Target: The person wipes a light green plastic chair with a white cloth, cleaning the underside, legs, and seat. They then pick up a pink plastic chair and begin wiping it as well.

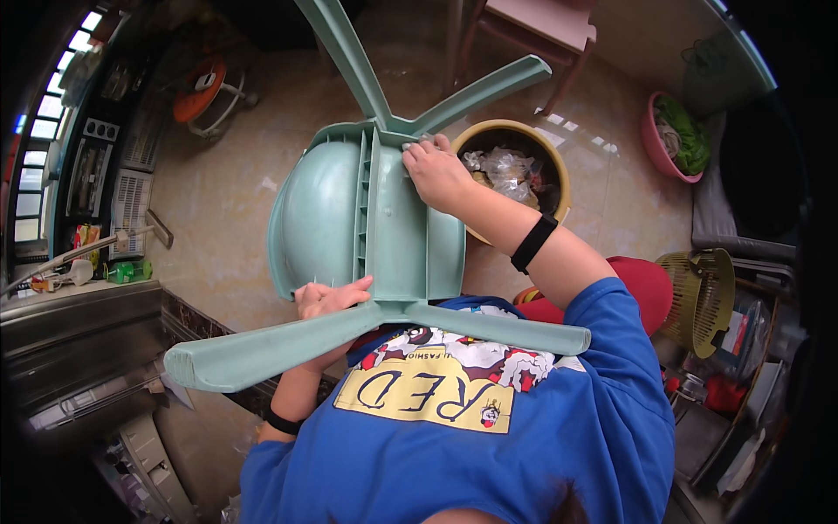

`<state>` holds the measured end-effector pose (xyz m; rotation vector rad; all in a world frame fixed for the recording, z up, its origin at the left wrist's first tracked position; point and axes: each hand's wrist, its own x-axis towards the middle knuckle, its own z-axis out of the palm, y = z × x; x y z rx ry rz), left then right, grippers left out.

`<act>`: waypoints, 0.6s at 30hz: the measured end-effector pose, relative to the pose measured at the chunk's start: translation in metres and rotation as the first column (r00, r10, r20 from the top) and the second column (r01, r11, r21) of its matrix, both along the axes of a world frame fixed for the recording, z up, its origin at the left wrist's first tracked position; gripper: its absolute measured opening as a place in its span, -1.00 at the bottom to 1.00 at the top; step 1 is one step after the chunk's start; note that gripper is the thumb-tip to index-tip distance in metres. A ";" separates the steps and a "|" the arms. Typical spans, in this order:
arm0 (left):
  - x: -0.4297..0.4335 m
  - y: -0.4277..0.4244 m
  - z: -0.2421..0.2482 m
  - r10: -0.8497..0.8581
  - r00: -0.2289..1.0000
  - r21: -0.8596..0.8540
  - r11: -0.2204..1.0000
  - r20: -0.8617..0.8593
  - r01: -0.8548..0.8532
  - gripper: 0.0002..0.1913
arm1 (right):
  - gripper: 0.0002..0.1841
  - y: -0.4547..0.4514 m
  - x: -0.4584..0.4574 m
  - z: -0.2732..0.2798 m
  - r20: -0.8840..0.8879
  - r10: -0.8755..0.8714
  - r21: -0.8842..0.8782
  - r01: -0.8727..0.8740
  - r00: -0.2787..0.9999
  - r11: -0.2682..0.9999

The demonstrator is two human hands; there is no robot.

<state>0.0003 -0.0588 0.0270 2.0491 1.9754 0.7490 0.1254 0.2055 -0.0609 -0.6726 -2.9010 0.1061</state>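
Observation:
A pale green plastic chair [400, 229] lies tipped before me with its ribbed underside up. Two of its legs point away from me and two spread across my lap. My left hand [327, 301] grips the chair near the base of the near left leg, its thumb over the rim and the palm partly hidden behind that leg. At the far end of the underside, my right hand [437, 169] has its fingers curled against the chair where the far legs join. Something small and greyish shows at those fingertips; whether it is held is unclear.
Close to the right forearm stands a yellow-rimmed bin [562, 171] holding crumpled plastic bags [507, 171]. Farther right are a pink basin [655, 141] and a yellow-green plastic basket [700, 301]. A pink chair [540, 23] and an orange-seated stool [200, 88] stand beyond.

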 end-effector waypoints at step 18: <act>0.002 0.006 -0.002 -0.026 1.000 0.002 1.000 0.001 0.026 -0.60 | -0.80 -0.029 0.024 0.019 -0.187 -0.115 0.106 0.136 0.976 0.985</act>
